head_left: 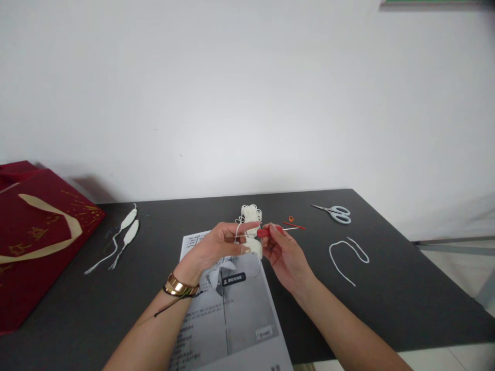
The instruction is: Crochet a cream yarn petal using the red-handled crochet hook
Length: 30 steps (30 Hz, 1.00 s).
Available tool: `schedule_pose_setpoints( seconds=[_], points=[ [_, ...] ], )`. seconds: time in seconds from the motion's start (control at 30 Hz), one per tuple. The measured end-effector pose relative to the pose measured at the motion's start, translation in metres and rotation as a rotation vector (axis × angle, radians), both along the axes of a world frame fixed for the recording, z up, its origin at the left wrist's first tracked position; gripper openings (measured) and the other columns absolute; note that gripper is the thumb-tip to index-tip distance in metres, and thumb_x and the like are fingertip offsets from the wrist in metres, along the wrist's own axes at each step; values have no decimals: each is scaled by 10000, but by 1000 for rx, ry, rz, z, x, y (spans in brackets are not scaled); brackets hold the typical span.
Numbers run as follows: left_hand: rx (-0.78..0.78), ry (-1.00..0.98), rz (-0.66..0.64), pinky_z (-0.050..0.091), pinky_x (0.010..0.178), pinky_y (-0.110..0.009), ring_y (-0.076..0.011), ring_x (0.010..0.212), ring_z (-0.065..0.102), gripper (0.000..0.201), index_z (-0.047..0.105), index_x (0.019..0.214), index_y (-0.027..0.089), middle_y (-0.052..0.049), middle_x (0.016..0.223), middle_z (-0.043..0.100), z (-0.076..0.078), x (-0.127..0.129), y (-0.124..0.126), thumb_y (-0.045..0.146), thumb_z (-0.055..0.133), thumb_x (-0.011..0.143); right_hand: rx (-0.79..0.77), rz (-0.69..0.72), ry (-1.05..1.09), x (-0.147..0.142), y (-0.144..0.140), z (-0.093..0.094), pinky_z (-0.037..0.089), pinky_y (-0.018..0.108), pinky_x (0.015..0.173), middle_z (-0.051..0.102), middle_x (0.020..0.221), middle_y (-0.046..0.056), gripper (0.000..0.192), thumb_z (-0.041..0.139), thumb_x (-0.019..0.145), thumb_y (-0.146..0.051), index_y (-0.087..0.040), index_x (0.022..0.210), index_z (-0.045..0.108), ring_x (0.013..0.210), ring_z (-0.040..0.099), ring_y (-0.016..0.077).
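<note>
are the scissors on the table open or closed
Closed. The scissors lie flat on the dark table, with both pale blue handle loops side by side and the blades together in a single point, away from both hands.

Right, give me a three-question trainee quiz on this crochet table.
1. True or false: the scissors lie on the paper sheet.
2. Which hand holds the red hook? A) left hand B) right hand
3. Fill in: the yarn is wound over a finger of the ___ hand.

Key: 1 false, they lie on the bare table; 2 B; 3 left.
</note>
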State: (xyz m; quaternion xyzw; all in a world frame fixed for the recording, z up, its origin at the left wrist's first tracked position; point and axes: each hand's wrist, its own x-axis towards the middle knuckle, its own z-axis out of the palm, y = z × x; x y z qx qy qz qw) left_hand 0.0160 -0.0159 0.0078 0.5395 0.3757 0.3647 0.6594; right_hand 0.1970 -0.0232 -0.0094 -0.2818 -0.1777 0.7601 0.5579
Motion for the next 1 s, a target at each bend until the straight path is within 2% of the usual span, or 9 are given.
schedule_pose_setpoints(
  seconds=[0.17,0.3,0.43,0.57,0.67,0.77,0.87,1.0],
  points=[
    [12,2,10,372,558,-212,-79,601,477,578,629,1202,217,18,703,585,1,5,-1,176,771,643,51,-5,-50,-4,-1,-2,511,176,542,685,690,-16,186,753,729,-314,-184,834,671,576,581,69],
    [26,17,11,447,641,-263,-135,678,567,581,634,1198,178,-29,761,664,5,6,-3,194,774,634,75,25,-119,-4,-3,-2,525,216,553,702,735,-7,217,752,720,-355,-194,843,675,652,615,107],
    [-2,-5,-17,474,749,-302,-175,798,623,557,633,1198,185,-64,910,712,10,6,-4,187,758,656,106,132,-166,-3,-3,1,555,272,600,729,830,9,229,791,673,-281,-200,857,681,717,657,143],
    [-36,-20,-68,473,755,-300,-187,838,633,566,619,1213,176,-85,990,714,14,7,-4,177,752,663,104,161,-198,-2,-3,-1,549,230,586,741,786,13,256,826,616,-206,-176,836,700,661,667,125],
    [-37,-40,-131,469,778,-309,-195,852,632,546,616,1216,150,-95,967,718,15,6,-6,190,740,686,80,161,-194,-3,-1,-4,524,173,532,739,726,15,266,840,587,-177,-151,817,709,603,656,101],
    [-77,-95,-129,466,759,-294,-175,819,627,485,633,1190,152,-94,943,720,14,0,-6,212,726,718,66,189,-145,-1,1,-6,533,171,505,734,705,12,234,833,595,-168,-144,790,705,574,651,101],
    [-118,-124,-125,443,662,-249,-130,698,594,361,699,1069,134,-77,827,703,9,-12,-3,262,725,732,39,210,-108,3,5,-5,550,180,488,727,691,1,213,829,598,-153,-149,764,696,548,646,101],
    [-88,-151,-127,389,583,-241,-123,625,535,356,751,872,103,-65,690,638,2,-22,3,380,778,649,29,261,-92,7,7,-3,561,181,478,720,685,0,216,837,580,-137,-141,738,690,519,638,95]
  ],
)
